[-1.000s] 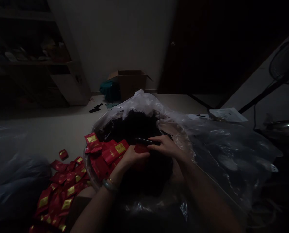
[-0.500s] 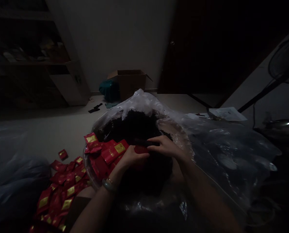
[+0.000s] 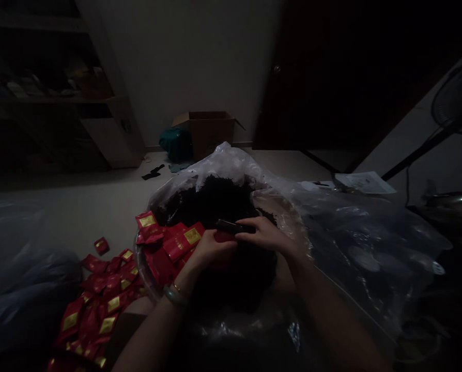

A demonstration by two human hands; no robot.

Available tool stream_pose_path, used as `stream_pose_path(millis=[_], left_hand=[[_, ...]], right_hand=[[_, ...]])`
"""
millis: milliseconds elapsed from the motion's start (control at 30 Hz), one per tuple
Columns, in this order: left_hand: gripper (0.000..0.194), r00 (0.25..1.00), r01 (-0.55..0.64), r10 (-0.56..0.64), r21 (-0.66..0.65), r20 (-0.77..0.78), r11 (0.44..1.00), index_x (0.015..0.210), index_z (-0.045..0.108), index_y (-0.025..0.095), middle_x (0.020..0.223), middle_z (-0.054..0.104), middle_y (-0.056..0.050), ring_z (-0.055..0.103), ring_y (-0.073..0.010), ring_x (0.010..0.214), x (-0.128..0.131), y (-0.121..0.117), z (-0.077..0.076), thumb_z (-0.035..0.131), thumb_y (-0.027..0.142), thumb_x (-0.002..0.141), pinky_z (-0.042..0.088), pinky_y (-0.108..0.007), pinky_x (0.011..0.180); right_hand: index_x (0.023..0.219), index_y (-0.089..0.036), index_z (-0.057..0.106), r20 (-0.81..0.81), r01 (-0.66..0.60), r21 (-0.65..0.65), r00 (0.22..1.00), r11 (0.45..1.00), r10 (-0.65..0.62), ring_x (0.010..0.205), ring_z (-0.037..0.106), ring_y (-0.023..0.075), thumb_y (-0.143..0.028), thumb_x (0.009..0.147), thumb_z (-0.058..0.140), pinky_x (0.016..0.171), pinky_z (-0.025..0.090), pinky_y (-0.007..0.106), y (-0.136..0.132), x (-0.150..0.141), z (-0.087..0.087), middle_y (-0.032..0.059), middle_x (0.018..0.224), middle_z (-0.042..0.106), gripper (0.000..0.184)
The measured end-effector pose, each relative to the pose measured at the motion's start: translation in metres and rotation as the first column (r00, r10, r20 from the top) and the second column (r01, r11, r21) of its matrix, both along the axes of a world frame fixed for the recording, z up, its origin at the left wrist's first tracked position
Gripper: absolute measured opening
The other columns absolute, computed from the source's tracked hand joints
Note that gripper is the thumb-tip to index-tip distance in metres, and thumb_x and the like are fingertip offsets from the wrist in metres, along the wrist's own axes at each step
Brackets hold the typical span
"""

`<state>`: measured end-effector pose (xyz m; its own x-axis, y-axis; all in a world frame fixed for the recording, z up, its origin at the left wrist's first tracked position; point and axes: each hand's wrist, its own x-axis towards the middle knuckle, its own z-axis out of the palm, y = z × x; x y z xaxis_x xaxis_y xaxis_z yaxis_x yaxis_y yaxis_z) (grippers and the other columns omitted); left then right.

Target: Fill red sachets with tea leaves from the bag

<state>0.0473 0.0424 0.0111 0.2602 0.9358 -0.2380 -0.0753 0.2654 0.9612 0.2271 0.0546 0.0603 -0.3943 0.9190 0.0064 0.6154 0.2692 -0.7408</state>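
A wide round container lined with a clear plastic bag (image 3: 231, 155) stands before me, heaped with dark, shredded, leaf-like material (image 3: 221, 194). My left hand (image 3: 211, 248) is closed on a small red packet (image 3: 224, 236), mostly hidden by the fingers. Between the thumb and fingers of my right hand (image 3: 264, 233) is a dark, narrow, scoop-like tool (image 3: 233, 226). Its far end lies over the packet's top; whether it enters the packet I cannot tell. Red packets with gold labels (image 3: 180, 242) are piled inside the container's left side, close to my left hand.
More red packets (image 3: 109, 294) lie heaped at the lower left. An open cardboard box (image 3: 211, 132) and a teal bag (image 3: 175, 143) stand by the wall. Clear plastic sheeting (image 3: 355, 243) spreads on the right, near a fan (image 3: 458, 98). Dark bundled plastic (image 3: 29, 294) sits far left.
The dark tool has tilted slightly, and more of its far end shows above the red packet. Both hands remain in nearly the same place.
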Motion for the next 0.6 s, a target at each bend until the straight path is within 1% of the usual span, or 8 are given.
stream_pose_path(millis=[67,233,333,467,600], left_hand=[[0.030,1.000,-0.014,0.014,-0.003,-0.011,1.000,0.071,0.072,0.011,0.064,0.070,-0.003,0.063,-0.0168,0.059,0.0005,0.0001,0.0000,0.085,0.028,0.049,0.049,-0.027,0.059],[0.031,1.000,-0.031,0.031,-0.002,0.004,1.000,0.070,0.071,0.011,0.064,0.070,-0.003,0.063,-0.0157,0.058,0.0005,-0.0001,0.0039,0.086,0.027,0.047,0.049,-0.026,0.060],[0.031,1.000,-0.016,0.016,-0.008,-0.002,1.000,0.070,0.071,0.011,0.064,0.070,-0.003,0.063,-0.0157,0.058,0.0011,-0.0002,0.0048,0.085,0.026,0.047,0.049,-0.026,0.059],[0.030,1.000,0.013,-0.013,0.010,-0.017,1.000,0.070,0.071,0.011,0.065,0.070,-0.003,0.064,-0.0162,0.061,0.0008,0.0003,0.0031,0.084,0.026,0.048,0.049,-0.025,0.059],[0.031,1.000,0.015,-0.015,0.009,-0.016,1.000,0.071,0.071,0.011,0.066,0.070,-0.003,0.064,-0.0164,0.062,-0.0005,0.0000,0.0020,0.084,0.028,0.048,0.049,-0.026,0.060]], right_hand=[[0.109,-0.019,0.072,0.009,0.001,0.004,1.000,1.000,-0.001,0.092,0.068,0.0266,-0.036,0.074,0.068,0.078,0.050,0.032,0.0002,0.0018,0.0021,0.0056,0.105,0.074,0.039],[0.105,-0.018,0.073,0.036,0.005,0.017,0.999,1.000,-0.006,0.089,0.068,0.0253,-0.033,0.078,0.064,0.078,0.050,0.032,0.0016,0.0032,0.0028,0.0052,0.101,0.075,0.032],[0.108,-0.019,0.072,0.052,-0.002,0.051,0.999,0.999,-0.001,0.094,0.068,0.0258,-0.033,0.078,0.065,0.082,0.050,0.033,0.0015,0.0029,0.0012,0.0057,0.107,0.073,0.034],[0.108,-0.018,0.072,0.084,-0.013,0.061,0.996,0.998,0.007,0.097,0.068,0.0266,-0.032,0.077,0.066,0.084,0.050,0.034,0.0004,0.0025,0.0007,0.0072,0.107,0.073,0.034],[0.109,-0.019,0.071,0.054,-0.009,0.073,0.999,0.997,0.006,0.099,0.067,0.0263,-0.031,0.078,0.066,0.086,0.050,0.034,-0.0005,0.0011,0.0014,0.0066,0.109,0.072,0.034]])
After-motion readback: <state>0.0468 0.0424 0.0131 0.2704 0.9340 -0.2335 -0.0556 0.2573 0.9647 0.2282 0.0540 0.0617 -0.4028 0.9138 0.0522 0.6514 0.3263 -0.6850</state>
